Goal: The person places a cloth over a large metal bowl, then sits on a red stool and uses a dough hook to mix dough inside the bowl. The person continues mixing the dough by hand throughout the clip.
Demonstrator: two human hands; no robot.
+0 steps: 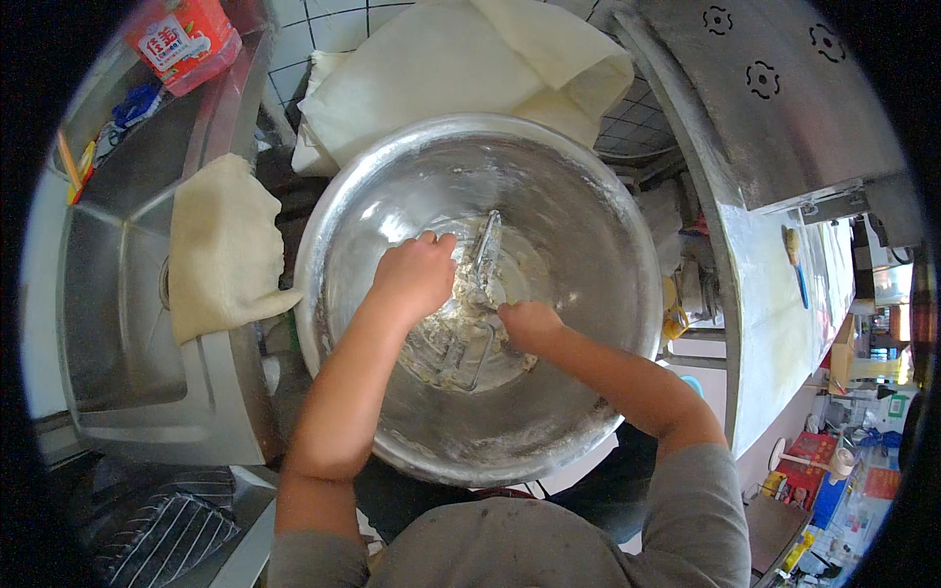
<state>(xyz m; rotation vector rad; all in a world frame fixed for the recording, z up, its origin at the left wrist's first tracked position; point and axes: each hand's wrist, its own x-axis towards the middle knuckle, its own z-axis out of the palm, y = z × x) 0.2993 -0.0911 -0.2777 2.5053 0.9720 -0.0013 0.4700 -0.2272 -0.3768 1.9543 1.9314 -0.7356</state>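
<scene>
A large round steel mixer bowl (588,279) lies before me, with flour and scraps of dough (441,331) at its bottom. A metal mixing blade (487,250) stands in the bowl, and a bent metal bar (481,360) shows lower down. My left hand (417,275) is over the left part of the bowl, fingers bent; what they hold or touch is hidden. My right hand (531,327) is closed near the blade's hub, around the end of a small metal tool (479,298) whose kind I cannot tell.
Left of the bowl, a cream cloth (224,250) hangs over the edge of a steel sink (132,294). Large cream cloths (456,73) lie beyond the bowl. At the right stands a long worktable (764,331) with a blue-handled brush (795,264). A red plastic container (195,51) is at the upper left.
</scene>
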